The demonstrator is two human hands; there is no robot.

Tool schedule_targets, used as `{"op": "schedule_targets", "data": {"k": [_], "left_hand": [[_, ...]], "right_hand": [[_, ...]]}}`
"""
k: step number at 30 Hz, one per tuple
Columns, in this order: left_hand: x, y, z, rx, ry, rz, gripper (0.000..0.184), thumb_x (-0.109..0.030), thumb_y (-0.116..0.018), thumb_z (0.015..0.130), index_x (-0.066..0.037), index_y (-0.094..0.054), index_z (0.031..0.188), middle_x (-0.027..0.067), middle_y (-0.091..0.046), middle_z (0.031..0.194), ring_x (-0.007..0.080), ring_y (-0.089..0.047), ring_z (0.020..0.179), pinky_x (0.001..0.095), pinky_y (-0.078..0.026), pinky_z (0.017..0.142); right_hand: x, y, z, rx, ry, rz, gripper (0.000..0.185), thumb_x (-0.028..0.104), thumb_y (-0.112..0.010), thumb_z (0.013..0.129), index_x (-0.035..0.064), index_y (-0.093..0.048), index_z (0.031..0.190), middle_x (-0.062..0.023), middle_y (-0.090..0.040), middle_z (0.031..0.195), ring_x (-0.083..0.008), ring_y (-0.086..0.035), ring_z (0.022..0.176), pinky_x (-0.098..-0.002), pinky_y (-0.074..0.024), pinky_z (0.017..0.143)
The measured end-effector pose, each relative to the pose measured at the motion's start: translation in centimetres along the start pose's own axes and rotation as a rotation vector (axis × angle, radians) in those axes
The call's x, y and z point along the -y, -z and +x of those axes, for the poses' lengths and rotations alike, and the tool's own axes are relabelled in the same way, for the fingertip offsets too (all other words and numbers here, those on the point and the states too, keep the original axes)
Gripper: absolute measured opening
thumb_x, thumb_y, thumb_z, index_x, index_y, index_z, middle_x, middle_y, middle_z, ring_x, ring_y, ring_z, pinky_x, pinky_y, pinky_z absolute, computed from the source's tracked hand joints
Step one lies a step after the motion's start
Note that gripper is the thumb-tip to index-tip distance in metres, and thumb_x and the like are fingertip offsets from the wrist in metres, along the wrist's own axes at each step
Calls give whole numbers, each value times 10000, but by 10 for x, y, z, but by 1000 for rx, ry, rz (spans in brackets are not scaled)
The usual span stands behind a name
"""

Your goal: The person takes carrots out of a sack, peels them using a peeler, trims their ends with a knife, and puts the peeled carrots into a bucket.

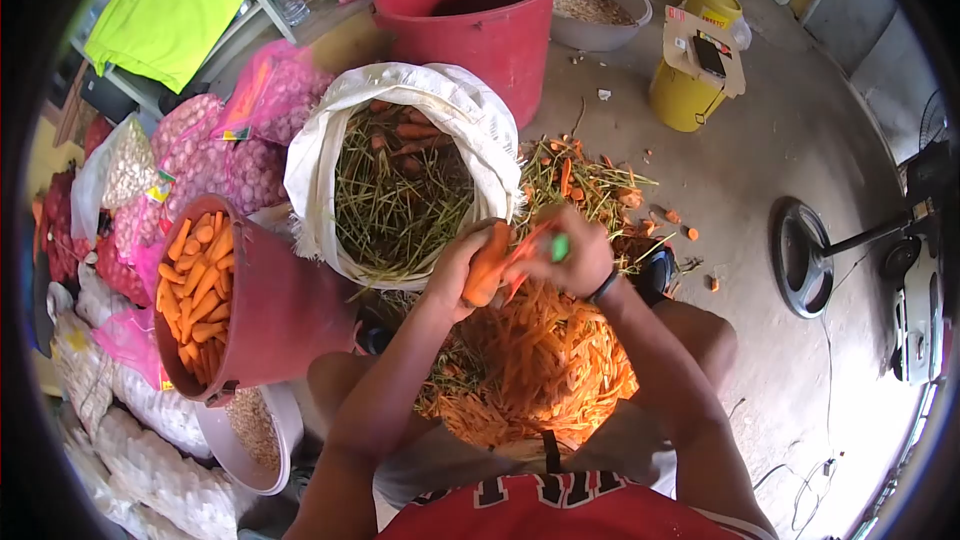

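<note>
My left hand [455,270] is wrapped round a carrot [487,265], held tilted over the pile of peelings. Against the carrot's right side, my right hand [580,252] grips a peeler [559,247], whose green part shows between the fingers. Motion smears the peeler and the red-orange strip beside it. Below both hands lies a big heap of orange carrot peelings [545,365]. Just beyond my left hand stands an open white sack [465,105] holding carrots [415,130] among green stems [400,205].
To the left, a tilted red bucket [290,310] contains peeled carrots [200,290]. Behind the sack is a large red tub [470,30]. Carrot scraps [630,198] litter the floor. Further right are a yellow bucket [685,98] and a fan base [803,258]. Pink mesh bags [210,160] line the left.
</note>
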State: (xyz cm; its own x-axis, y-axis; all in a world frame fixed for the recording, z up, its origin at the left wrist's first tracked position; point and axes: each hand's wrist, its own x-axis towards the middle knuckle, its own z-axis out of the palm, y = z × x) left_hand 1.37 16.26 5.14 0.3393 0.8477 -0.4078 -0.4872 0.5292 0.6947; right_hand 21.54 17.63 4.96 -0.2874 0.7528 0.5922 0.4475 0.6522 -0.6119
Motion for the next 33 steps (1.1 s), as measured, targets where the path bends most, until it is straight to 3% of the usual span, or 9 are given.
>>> {"op": "schedule_targets", "data": {"k": [3,7,10,13,19,23,25,29,33], "left_hand": [[1,9,-6,53,20,74,331,-264,-509,970,-63,-507,1233,77,-591,982,166,-622,765,313,-537,645],[0,1,-8,11,5,109,322,-263,-505,970,-61,-508,1221,79,-594,978,172,-619,771,306,-531,634],[0,11,-4,116,-15,-65,331,-260,-506,970,-54,-510,1229,70,-600,978,167,-620,787,293,-528,649],[1,-1,-7,-39,-11,11,332,-258,-511,967,-51,-515,1226,69,-605,973,157,-623,795,289,-529,650],[-3,12,-15,25,50,56,339,-257,-523,967,-48,-518,1233,72,-604,973,147,-624,800,291,-549,653],[0,13,-11,9,-35,-68,326,-232,-491,978,-50,-503,1248,76,-615,986,150,-629,846,293,-548,669],[-4,6,-17,-30,-14,-16,311,-242,-534,964,-49,-538,1207,71,-615,962,143,-627,790,269,-543,639],[-8,13,-20,-9,39,178,319,-249,-519,972,-44,-538,1216,77,-627,982,146,-639,813,288,-554,679],[-7,21,-17,58,22,-2,347,-300,-495,979,-55,-543,1218,87,-648,1016,158,-662,790,301,-569,619]], "right_hand": [[-10,-3,-1,-11,44,-56,596,460,-842,679,67,-566,1032,-97,-651,793,-254,-682,693,-363,-550,600],[-31,28,12,-110,-320,-268,630,468,-843,676,41,-538,1026,-122,-654,778,-241,-689,682,-337,-560,606],[-9,6,3,-69,-143,15,616,460,-847,678,37,-538,1003,-105,-658,792,-245,-690,707,-342,-565,640],[9,-6,-1,83,53,-75,580,460,-843,680,44,-559,968,-110,-662,805,-240,-692,702,-343,-565,621],[-30,20,15,-167,-369,-198,665,497,-851,650,33,-546,1016,-119,-666,780,-257,-685,671,-357,-554,603],[7,-14,-1,53,61,5,640,492,-839,672,58,-563,1053,-120,-645,809,-273,-684,714,-363,-553,648],[7,-11,1,99,62,-95,637,492,-836,671,57,-565,1050,-122,-651,823,-271,-683,714,-371,-553,651],[-30,9,14,-99,-406,-222,713,501,-855,637,14,-538,1049,-136,-664,822,-258,-689,689,-365,-553,616],[-12,-10,3,-87,-131,55,664,485,-864,640,41,-550,1021,-123,-659,832,-239,-694,726,-345,-557,648]]}}
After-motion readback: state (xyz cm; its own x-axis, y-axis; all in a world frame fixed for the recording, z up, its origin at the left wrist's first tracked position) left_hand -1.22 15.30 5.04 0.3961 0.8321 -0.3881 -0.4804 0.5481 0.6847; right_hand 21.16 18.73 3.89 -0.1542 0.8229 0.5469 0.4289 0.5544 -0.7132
